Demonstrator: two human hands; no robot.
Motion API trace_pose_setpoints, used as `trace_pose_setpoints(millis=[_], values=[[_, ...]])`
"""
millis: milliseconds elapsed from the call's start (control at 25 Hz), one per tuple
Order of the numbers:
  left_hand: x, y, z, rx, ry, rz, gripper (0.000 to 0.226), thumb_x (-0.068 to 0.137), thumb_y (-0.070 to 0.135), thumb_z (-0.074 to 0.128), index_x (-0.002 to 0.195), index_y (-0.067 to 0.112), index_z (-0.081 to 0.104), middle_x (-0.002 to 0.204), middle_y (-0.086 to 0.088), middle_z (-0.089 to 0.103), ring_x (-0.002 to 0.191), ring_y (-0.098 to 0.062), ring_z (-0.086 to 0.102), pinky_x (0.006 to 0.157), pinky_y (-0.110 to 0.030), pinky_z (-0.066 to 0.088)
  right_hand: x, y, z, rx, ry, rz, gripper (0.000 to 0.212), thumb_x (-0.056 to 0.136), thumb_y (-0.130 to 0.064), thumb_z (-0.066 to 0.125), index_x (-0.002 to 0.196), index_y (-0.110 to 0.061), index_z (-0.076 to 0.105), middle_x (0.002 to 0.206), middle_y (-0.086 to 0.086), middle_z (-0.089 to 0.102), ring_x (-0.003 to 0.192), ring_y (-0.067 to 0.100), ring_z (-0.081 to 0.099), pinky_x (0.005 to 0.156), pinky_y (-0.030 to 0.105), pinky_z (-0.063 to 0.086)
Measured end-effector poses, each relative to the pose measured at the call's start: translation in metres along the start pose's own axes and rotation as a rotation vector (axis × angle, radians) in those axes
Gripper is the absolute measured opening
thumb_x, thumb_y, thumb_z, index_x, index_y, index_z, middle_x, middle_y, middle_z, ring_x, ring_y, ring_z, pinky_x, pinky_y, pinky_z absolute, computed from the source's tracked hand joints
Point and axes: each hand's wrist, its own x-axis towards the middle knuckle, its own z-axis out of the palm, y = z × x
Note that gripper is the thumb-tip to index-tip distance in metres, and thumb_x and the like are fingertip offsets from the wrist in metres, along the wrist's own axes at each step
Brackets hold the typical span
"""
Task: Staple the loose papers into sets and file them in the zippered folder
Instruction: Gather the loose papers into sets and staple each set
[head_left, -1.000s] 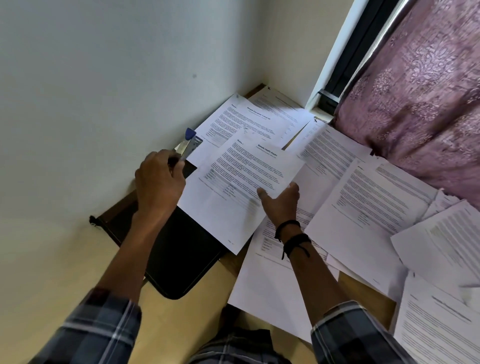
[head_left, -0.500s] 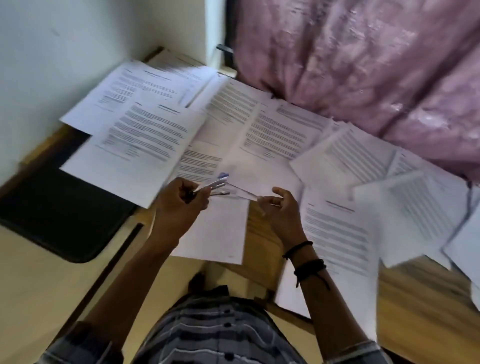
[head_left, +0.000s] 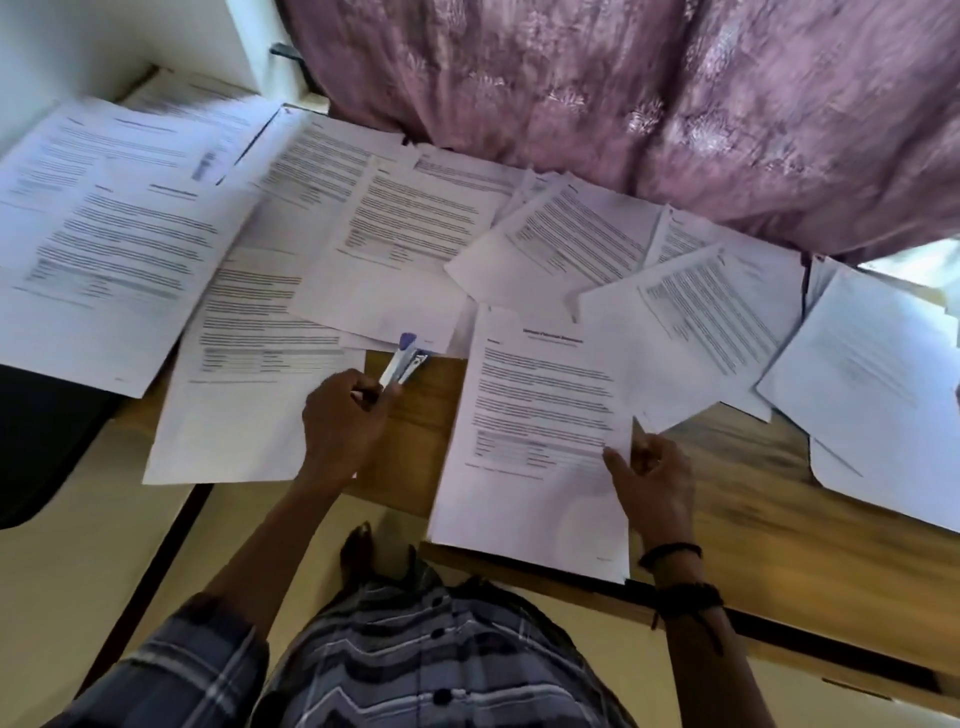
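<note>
Several loose printed papers (head_left: 415, 223) cover the wooden table (head_left: 415, 415). My left hand (head_left: 343, 421) grips a blue and silver stapler (head_left: 402, 358), which points up and away over bare wood. My right hand (head_left: 649, 478) touches the right edge of a paper set (head_left: 530, 441) that lies at the table's front edge, with the thumb on the sheet. The black zippered folder (head_left: 41, 426) lies at the far left, partly under a stapled sheet (head_left: 119, 260).
A purple patterned curtain (head_left: 623, 104) hangs behind the table. A white wall (head_left: 104, 41) stands at the back left. More sheets (head_left: 872, 374) overlap at the right. The table's front edge (head_left: 571, 582) runs just before my checked shirt (head_left: 415, 665).
The view has swung right, away from the folder. My left hand has carried the stapler to the middle of the table. My right hand has moved right, onto the edge of another paper set.
</note>
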Motion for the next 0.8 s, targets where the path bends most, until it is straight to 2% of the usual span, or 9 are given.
trace_pose_setpoints(millis=[80,160,240,320,360,480,600,680,800], values=[[-0.003,0.002,0.002,0.167,-0.021,0.011,0.027,0.080,0.031,0.077,0.094,0.009,0.068,0.099,-0.014,0.064,0.097,-0.030,0.058,0.076,-0.030,0.037,0.004,0.002,-0.003,0.004,-0.014,0.019,0.037,0.081,-0.026,0.077,0.107,-0.005,0.061,0.101,0.011,0.065,0.085,0.022,0.061,0.069,0.025,0.044],[-0.011,0.015,0.004,0.286,0.044,0.112,0.045,0.079,0.027,0.078,0.115,0.007,0.059,0.120,-0.020,0.054,0.114,-0.038,0.048,0.087,-0.039,0.041,0.009,-0.001,-0.005,0.038,-0.049,0.029,0.034,0.083,-0.022,0.075,0.107,-0.005,0.060,0.091,0.002,0.064,0.082,0.018,0.060,0.068,0.022,0.044],[-0.022,0.040,0.015,0.204,0.013,0.252,0.058,0.083,0.027,0.075,0.131,0.007,0.048,0.131,-0.015,0.050,0.119,-0.032,0.048,0.093,-0.040,0.044,0.012,-0.003,-0.007,0.038,-0.087,0.002,0.017,0.085,-0.018,0.073,0.093,-0.009,0.061,0.075,-0.009,0.059,0.067,0.007,0.057,0.055,0.016,0.039],[-0.025,0.064,0.037,0.102,-0.198,0.184,0.059,0.088,0.040,0.068,0.133,0.011,0.044,0.133,-0.005,0.052,0.119,-0.021,0.052,0.091,-0.032,0.046,0.014,-0.004,-0.007,0.052,-0.114,-0.009,0.013,0.085,-0.019,0.072,0.089,-0.009,0.064,0.074,-0.009,0.062,0.066,0.002,0.058,0.051,0.015,0.037],[-0.021,0.070,0.050,0.128,-0.294,0.111,0.061,0.088,0.047,0.064,0.131,0.011,0.042,0.133,-0.005,0.052,0.120,-0.022,0.053,0.094,-0.034,0.049,0.014,-0.006,-0.006,0.070,-0.130,-0.005,0.012,0.085,-0.020,0.072,0.086,-0.010,0.065,0.074,-0.007,0.064,0.066,0.004,0.060,0.050,0.016,0.038],[-0.003,0.077,0.073,0.137,-0.378,-0.094,0.062,0.089,0.049,0.061,0.130,0.006,0.044,0.132,-0.010,0.055,0.116,-0.027,0.058,0.095,-0.041,0.053,0.019,-0.013,-0.001,0.097,-0.184,0.025,0.023,0.085,-0.023,0.073,0.067,-0.019,0.058,0.064,-0.008,0.060,0.058,0.005,0.056,0.046,0.016,0.037],[0.009,0.079,0.070,-0.114,-0.431,-0.187,0.034,0.091,0.034,0.066,0.114,0.010,0.057,0.115,-0.004,0.065,0.095,-0.019,0.063,0.075,-0.026,0.053,0.028,-0.015,0.006,0.119,-0.221,0.081,0.020,0.083,-0.027,0.075,0.075,-0.009,0.069,0.068,0.000,0.066,0.066,0.017,0.064,0.059,0.026,0.051],[0.011,0.080,0.061,-0.322,-0.464,-0.134,0.029,0.093,0.023,0.065,0.117,0.008,0.061,0.115,-0.005,0.066,0.095,-0.021,0.065,0.065,-0.017,0.052,0.033,-0.014,0.010,0.114,-0.221,0.083,0.030,0.080,-0.030,0.076,0.077,-0.003,0.065,0.070,0.006,0.064,0.068,0.025,0.063,0.064,0.031,0.050],[0.014,0.087,0.045,-0.614,-0.417,0.018,0.025,0.092,0.013,0.064,0.118,0.012,0.063,0.118,-0.008,0.069,0.102,-0.023,0.070,0.076,-0.024,0.059,0.029,-0.024,0.004,0.162,-0.172,-0.005,0.051,0.077,-0.037,0.080,0.111,-0.009,0.055,0.103,0.001,0.060,0.092,0.015,0.061,0.072,0.024,0.048]])
